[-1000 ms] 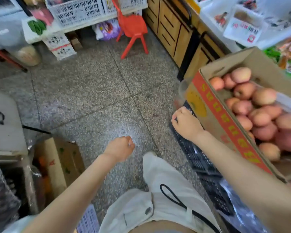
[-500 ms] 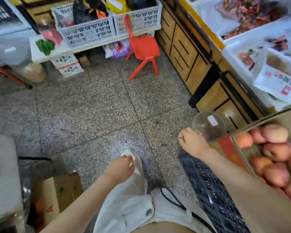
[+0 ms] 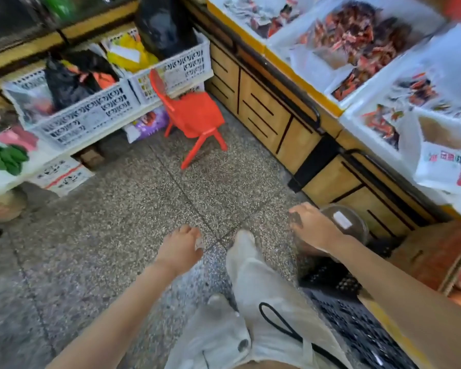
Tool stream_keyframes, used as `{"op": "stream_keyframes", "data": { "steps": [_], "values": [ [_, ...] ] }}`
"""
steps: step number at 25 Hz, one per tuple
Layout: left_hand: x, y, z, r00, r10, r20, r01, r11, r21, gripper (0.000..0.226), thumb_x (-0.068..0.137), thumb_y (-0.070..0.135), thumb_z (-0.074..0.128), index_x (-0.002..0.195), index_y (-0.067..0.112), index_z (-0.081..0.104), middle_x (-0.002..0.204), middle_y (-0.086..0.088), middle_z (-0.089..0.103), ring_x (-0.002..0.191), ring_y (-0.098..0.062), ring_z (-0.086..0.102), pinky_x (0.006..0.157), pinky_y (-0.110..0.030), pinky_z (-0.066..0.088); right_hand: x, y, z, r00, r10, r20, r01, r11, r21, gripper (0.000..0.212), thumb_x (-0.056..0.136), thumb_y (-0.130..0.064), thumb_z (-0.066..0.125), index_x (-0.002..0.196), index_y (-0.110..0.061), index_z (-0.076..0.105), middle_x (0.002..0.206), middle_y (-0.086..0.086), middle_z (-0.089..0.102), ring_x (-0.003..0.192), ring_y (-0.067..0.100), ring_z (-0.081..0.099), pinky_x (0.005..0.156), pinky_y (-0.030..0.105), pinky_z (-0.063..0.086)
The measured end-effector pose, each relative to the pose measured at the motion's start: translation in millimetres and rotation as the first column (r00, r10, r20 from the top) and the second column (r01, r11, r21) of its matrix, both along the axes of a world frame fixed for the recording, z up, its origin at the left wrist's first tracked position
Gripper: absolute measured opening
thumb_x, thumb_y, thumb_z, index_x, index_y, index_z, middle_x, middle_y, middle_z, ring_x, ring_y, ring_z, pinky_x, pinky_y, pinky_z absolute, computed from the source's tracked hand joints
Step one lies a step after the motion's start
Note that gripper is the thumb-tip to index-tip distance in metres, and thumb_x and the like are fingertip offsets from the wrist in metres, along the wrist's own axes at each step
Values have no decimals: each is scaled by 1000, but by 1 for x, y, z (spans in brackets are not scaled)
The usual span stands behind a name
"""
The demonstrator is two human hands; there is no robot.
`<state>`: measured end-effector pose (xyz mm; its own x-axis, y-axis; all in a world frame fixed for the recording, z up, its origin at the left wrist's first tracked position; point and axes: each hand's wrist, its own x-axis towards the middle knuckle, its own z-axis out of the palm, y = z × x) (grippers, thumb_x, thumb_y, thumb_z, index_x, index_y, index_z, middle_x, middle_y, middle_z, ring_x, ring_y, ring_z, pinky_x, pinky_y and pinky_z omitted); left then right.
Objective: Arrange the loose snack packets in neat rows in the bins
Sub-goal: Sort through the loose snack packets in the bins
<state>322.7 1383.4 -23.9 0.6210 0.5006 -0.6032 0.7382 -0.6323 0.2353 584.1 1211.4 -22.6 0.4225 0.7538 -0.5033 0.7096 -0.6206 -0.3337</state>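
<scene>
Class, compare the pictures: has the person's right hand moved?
Yes. The right hand went forward along the black crate, from beside the cardboard box to the clear tub.

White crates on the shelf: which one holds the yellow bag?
The right crate, behind the red chair; the left crate holds a black bag and orange items.

The person has stepped toward the red chair (image 3: 194,115), which now looks larger and sits lower in view. Bins of snack packets (image 3: 357,35) have come into sight to the right of the chair. The box of apples (image 3: 437,251) has slid almost out of view. The right hand (image 3: 312,227) has left the black crate (image 3: 330,280) and moved toward the chair, over a clear tub (image 3: 343,222).
</scene>
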Motion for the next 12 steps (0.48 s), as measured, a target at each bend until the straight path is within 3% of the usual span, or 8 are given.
{"op": "stream_keyframes", "data": {
  "steps": [6, 10, 12],
  "values": [
    [127, 131, 13, 997, -55, 52, 51, 997, 62, 43, 98, 31, 50, 139, 20, 43, 141, -4, 45, 132, -24, 42, 114, -39, 27, 116, 118, 15, 996, -61, 71, 57, 996, 64, 41, 96, -21, 50, 136, -14, 43, 134, 7, 38, 118, 23, 44, 98, 32, 40],
    [207, 203, 31, 994, -62, 86, 57, 996, 63, 33, 99, 30, 47, 130, 20, 49, 138, -6, 45, 127, -27, 47, 111, -40, 30, 180, 193, 37, 994, -41, 101, 28, 991, 131, 32, 96, -17, 47, 128, -15, 49, 127, 4, 44, 96, 20, 59, 86, 32, 48],
    [234, 243, 37, 993, -41, 110, 32, 996, 82, 29, 98, 29, 47, 125, 18, 52, 129, -6, 49, 124, -28, 48, 108, -39, 34, 205, 229, 45, 990, -45, 135, 25, 989, 147, 29, 96, -16, 46, 125, -12, 50, 125, 6, 45, 95, 21, 59, 85, 32, 46]
  ]
}}
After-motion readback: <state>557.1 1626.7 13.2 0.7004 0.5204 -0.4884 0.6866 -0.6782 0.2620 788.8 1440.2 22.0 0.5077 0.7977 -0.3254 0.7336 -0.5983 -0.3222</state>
